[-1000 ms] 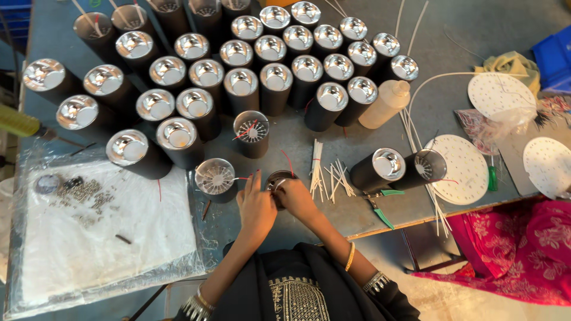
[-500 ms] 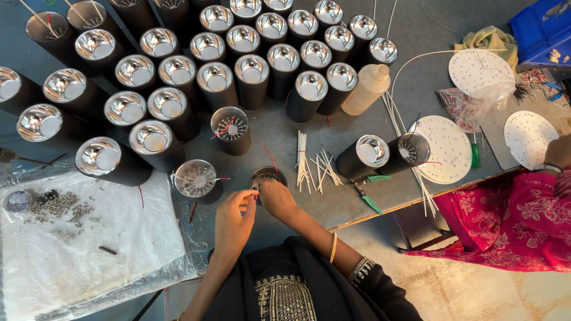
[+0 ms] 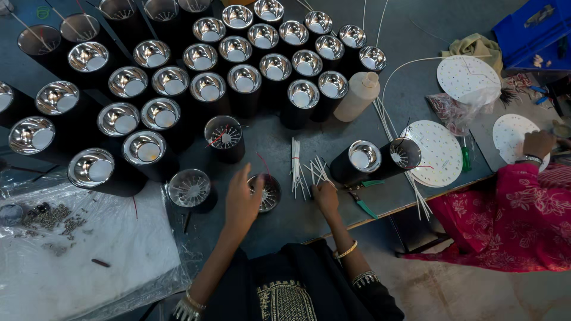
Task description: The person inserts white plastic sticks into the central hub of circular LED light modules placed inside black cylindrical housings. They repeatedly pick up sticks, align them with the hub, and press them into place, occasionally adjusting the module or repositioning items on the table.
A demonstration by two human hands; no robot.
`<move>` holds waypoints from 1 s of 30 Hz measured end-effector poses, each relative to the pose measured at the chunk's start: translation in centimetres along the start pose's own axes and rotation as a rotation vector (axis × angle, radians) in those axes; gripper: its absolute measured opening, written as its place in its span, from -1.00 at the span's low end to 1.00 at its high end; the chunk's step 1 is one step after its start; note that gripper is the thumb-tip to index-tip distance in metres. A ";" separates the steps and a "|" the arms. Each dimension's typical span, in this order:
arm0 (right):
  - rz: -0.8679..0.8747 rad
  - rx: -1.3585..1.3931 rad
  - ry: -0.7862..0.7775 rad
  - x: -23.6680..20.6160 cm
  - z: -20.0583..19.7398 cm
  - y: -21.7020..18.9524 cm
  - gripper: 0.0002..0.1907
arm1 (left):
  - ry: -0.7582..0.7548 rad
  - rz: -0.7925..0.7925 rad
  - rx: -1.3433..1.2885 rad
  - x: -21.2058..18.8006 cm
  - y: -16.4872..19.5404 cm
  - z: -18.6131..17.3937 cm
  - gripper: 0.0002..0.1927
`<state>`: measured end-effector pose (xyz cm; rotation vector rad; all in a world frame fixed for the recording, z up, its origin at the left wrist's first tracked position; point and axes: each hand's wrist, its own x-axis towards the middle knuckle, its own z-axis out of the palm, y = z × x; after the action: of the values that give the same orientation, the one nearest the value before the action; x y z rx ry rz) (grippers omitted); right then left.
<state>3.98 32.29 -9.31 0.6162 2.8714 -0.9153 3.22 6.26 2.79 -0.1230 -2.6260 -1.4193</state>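
We steady the small round reflector housing (image 3: 266, 191) with our left hand (image 3: 241, 199) resting loosely against its rim, while our right hand (image 3: 326, 194) pinches a white cable tie (image 3: 314, 172) from the loose pile just beside, keeping both within reach.

I sit in a small lamp-assembly workshop: rows of black cylinder housings (image 3: 169, 83) with shiny reflectors crowd my grey workbench (image 3: 410, 41), cut white wires (image 3: 295, 168) and cutters (image 3: 360, 201) lie near its front edge, and a co-worker (image 3: 505, 208) handles perforated white discs (image 3: 468, 79) at its right corner.
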 end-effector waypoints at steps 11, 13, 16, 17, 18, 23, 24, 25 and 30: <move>0.202 0.091 -0.100 0.5 -2.8 -2.7 -0.70 | -0.235 -0.153 -0.303 3.8 -1.4 3.9 -0.70; 0.294 0.244 -0.231 1.0 -2.8 -2.6 -0.72 | -0.153 0.068 -0.315 3.6 -1.5 4.0 -0.77; 0.463 0.727 -0.478 2.0 -3.0 -1.8 -0.79 | -0.121 0.110 -0.391 2.7 -1.6 3.9 -0.80; 0.526 0.944 -0.567 2.0 -3.3 -1.5 -0.83 | -0.125 0.075 -0.425 2.4 -1.6 3.8 -0.79; 0.589 1.162 -0.655 2.0 -3.5 -1.2 -0.87 | -0.122 0.078 -0.469 2.3 -1.6 3.8 -0.78; 0.483 1.500 -0.805 1.0 -4.2 -1.4 -0.86 | -0.123 0.123 -0.490 2.5 -1.6 3.5 -0.74; 0.429 1.529 -0.785 0.4 -4.5 -2.2 -0.88 | -0.110 0.149 -0.486 2.5 -1.6 3.5 -0.75; 0.343 1.502 -0.713 0.0 -5.0 -3.1 -0.87 | -0.097 0.174 -0.483 2.5 -1.6 3.5 -0.76; -0.011 1.156 -0.290 -1.8 -8.2 -9.3 -0.84 | -0.098 0.195 -0.468 2.2 -1.7 3.2 -0.75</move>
<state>2.44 29.46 2.77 0.4213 1.8544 -2.3890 0.47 8.00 0.00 -0.4966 -2.2216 -1.9621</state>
